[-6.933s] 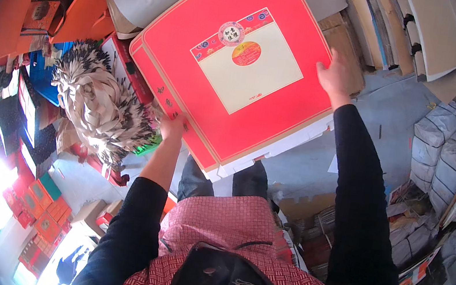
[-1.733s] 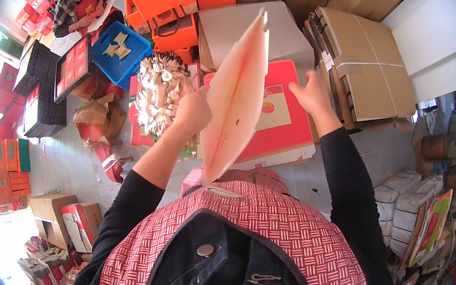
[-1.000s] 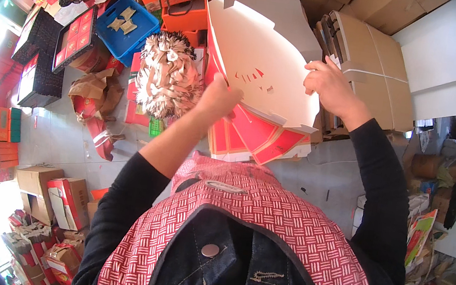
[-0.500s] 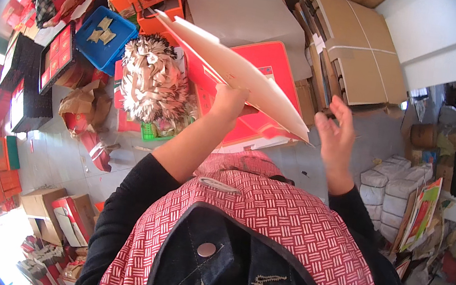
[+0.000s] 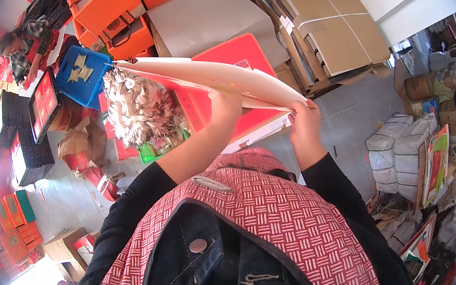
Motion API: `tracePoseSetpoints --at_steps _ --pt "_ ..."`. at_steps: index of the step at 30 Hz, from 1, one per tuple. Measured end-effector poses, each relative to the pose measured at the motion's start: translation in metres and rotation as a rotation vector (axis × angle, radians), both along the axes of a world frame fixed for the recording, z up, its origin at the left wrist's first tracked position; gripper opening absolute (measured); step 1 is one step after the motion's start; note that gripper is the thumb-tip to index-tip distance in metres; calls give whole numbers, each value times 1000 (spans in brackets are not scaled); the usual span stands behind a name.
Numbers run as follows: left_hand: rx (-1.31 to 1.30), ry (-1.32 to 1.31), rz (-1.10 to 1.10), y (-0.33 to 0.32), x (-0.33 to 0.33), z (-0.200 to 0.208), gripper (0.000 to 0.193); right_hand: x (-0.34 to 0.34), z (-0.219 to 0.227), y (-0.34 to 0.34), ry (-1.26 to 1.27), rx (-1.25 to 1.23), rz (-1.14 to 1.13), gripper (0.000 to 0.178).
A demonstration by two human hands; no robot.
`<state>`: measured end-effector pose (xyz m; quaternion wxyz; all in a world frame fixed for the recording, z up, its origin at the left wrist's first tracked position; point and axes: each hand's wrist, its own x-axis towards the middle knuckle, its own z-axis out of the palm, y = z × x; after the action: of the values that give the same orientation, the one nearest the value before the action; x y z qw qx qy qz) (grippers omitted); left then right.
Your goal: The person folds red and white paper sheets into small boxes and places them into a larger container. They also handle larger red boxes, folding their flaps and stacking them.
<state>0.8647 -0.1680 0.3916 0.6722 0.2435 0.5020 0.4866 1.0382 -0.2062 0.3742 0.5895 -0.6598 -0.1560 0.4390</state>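
Observation:
A large thin sheet of card, cream on its upper side and red beneath, is held up on edge in front of me and bows slightly. My left hand is closed on its near edge around the middle, with the fingertips hidden behind the card. At the right end, my right hand pinches the corner between thumb and fingers. Beneath the card lies a stack of red printed sheets. To the left of that stack sits a big bundle of cream strips with dark tips, above a green plastic basket.
A blue crate with a few cream pieces stands at the left, near another person. Orange boxes, a grey board stack and strapped brown cardboard line the far side. Wrapped white bundles stand right.
My right hand has moved left and closed on the card's corner, after being open and apart from it. The card has swung from a steep slant to nearly level across the view.

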Motion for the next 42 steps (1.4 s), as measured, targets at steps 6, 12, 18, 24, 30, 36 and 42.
tracePoseSetpoints --at_steps 6,12,18,24,30,36,42 --pt "-35 90 -261 -20 -2 -27 59 38 -44 26 -256 -89 27 50" --pt "27 387 295 -8 -219 -95 22 67 -40 43 -160 -22 133 34" --pt "171 151 253 75 -270 -82 50 69 -34 49 -128 -71 232 32" --pt "185 -29 327 82 -223 -79 67 90 -75 57 136 -72 211 40" --pt "84 64 273 48 -214 -47 71 71 -4 23 63 -40 498 55" --pt "106 152 190 1 -193 -2 73 80 42 20 -24 -102 694 55" --pt "38 36 -70 -12 -235 -59 66 100 38 41 26 -151 713 54"
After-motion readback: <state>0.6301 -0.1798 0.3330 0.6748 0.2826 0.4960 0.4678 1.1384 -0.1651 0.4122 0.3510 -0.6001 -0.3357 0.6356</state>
